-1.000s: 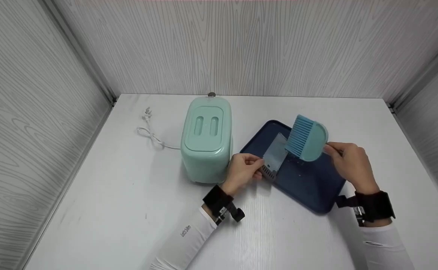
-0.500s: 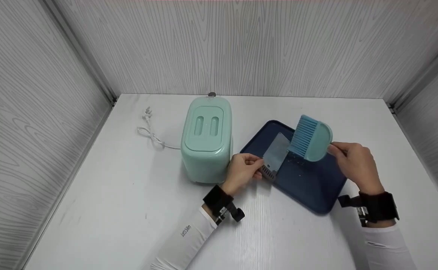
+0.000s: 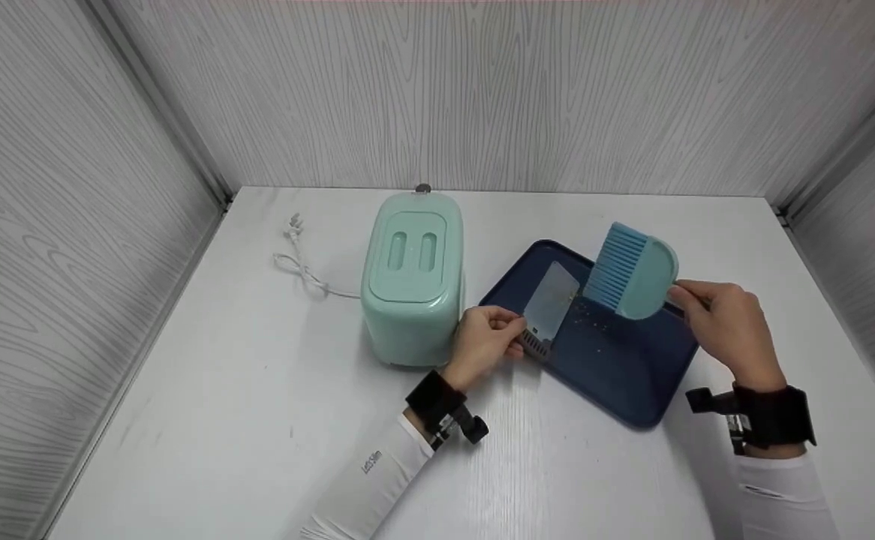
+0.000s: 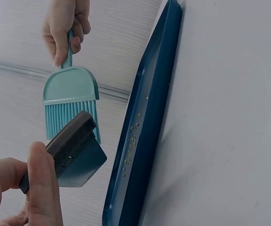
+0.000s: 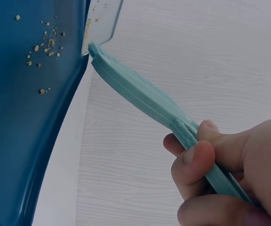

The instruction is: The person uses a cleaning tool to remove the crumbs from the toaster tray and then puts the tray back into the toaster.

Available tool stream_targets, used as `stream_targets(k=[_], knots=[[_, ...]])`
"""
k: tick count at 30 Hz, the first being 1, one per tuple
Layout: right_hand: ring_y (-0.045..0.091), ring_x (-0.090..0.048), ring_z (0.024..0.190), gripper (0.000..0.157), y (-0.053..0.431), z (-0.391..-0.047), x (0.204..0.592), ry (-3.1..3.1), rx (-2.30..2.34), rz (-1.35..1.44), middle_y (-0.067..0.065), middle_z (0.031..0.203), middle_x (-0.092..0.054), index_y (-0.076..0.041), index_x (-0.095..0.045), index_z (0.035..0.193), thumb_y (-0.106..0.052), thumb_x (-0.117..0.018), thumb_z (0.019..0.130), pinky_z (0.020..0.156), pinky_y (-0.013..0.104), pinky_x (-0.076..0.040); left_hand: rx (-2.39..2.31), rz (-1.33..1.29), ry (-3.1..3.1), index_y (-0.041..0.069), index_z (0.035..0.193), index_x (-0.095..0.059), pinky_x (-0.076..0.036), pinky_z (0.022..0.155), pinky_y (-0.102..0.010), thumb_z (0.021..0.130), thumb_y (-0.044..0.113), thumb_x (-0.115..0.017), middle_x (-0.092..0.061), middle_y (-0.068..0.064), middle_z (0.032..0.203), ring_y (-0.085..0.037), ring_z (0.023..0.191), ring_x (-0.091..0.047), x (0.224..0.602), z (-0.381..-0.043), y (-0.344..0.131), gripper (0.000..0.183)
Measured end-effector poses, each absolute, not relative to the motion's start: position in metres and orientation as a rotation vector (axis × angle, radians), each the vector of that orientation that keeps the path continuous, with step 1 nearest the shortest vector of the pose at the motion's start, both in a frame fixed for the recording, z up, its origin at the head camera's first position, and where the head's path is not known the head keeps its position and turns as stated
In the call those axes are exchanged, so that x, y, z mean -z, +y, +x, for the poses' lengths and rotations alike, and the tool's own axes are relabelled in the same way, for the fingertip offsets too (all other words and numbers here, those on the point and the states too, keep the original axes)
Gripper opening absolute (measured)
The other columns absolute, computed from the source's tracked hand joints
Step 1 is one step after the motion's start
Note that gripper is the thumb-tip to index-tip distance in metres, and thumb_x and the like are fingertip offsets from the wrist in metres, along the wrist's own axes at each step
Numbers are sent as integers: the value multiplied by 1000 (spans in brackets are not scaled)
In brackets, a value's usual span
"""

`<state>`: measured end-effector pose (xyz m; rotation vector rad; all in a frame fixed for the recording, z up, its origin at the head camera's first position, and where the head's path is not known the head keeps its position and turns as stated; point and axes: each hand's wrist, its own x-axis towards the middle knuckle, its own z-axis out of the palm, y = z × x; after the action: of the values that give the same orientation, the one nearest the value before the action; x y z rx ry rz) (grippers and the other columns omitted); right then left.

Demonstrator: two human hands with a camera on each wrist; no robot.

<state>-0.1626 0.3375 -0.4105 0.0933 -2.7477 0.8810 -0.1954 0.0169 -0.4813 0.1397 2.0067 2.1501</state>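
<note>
My left hand (image 3: 481,343) pinches the dark slotted end of a thin, flat crumb tray (image 3: 551,300), holding it tilted over a dark blue tray (image 3: 617,382). In the right wrist view, crumbs cling along the edge of the crumb tray (image 5: 102,23). My right hand (image 3: 730,324) grips the handle of a teal brush (image 3: 647,279). Its bristles (image 5: 93,48) are close to the crumb tray's edge; whether they touch it I cannot tell. Loose crumbs (image 5: 50,43) lie scattered in the blue tray.
A mint-green toaster (image 3: 413,277) with a lid on top stands just left of my left hand. Its white cord and plug (image 3: 299,259) lie on the table to its left. Wood-grain panels (image 3: 437,97) enclose the white table at the back and sides.
My right hand has moved the brush to the right, away from the middle of the crumb tray, uncovering more crumbs in the blue tray. My left hand has stayed almost still.
</note>
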Motion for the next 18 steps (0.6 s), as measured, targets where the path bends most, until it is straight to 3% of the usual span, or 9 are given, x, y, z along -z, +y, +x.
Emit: stream_targets(k=[18], knots=[[11, -47, 52, 32, 315, -151, 399, -2730, -1027, 273, 5, 65, -60, -3, -76, 122, -28, -64, 105, 47, 24, -34, -2142, 168, 2025, -12, 103, -70, -66, 61, -39, 96, -1, -69, -71, -18, 78, -11, 52, -65, 481, -194, 16, 13]])
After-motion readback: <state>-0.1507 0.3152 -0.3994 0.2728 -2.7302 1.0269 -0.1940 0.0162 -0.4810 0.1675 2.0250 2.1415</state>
